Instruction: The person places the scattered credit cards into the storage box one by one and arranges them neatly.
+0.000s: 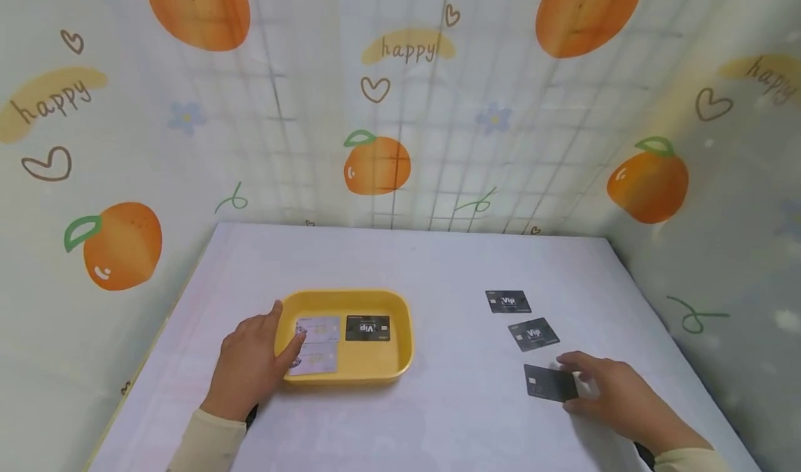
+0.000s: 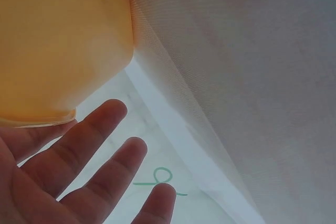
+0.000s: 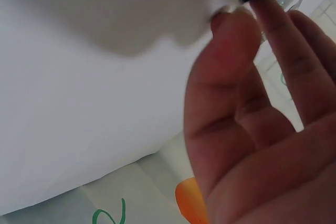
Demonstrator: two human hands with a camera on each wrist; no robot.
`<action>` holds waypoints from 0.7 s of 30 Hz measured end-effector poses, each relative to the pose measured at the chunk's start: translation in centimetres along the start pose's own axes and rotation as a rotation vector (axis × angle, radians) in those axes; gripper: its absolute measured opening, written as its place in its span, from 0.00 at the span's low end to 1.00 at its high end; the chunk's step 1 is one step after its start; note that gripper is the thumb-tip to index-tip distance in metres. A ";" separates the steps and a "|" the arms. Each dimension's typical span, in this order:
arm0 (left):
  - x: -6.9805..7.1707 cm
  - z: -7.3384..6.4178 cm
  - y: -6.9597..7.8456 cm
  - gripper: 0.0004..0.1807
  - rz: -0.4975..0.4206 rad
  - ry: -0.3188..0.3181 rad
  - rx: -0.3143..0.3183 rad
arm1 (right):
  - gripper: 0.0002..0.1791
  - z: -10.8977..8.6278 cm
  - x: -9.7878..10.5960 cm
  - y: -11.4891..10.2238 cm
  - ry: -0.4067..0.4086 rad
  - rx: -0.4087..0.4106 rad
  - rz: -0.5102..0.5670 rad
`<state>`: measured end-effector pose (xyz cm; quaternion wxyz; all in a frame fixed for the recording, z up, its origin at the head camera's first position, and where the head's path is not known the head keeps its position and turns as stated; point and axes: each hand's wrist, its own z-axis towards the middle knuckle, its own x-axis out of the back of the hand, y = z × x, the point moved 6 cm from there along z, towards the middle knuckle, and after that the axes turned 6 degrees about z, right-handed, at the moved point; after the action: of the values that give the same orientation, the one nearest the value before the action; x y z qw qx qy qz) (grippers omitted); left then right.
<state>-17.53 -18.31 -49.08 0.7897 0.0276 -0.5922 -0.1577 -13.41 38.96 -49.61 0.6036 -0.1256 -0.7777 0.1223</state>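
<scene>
In the head view my left hand (image 1: 247,364) rests at the left side of a yellow tray (image 1: 407,350), its thumb over the rim and fingers outside. The left wrist view shows those fingers nearly straight beside the tray wall (image 2: 63,40). Two pale purple printed cards (image 1: 316,357) and a black Vip card (image 1: 368,328), upside down to me, lie in the tray. On the right, my right hand (image 1: 616,395) pinches the right end of a black card (image 1: 547,383) between thumb and fingers. Only a dark sliver of it shows in the right wrist view.
Beyond the right hand, two more black Vip cards (image 1: 508,302) lie apart on the white table (image 1: 450,416). A curtain (image 1: 438,159) printed with oranges and hearts closes off the back and both sides of the table.
</scene>
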 end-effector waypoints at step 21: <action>0.3 0.1 0.3 0.42 -0.005 0.014 -0.003 | 0.33 1.0 0.0 0.6 -0.030 -0.023 0.006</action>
<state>-17.46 -18.13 -48.72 0.7936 0.0290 -0.5862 -0.1601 -14.34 39.52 -50.09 0.5899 -0.1333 -0.7877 0.1171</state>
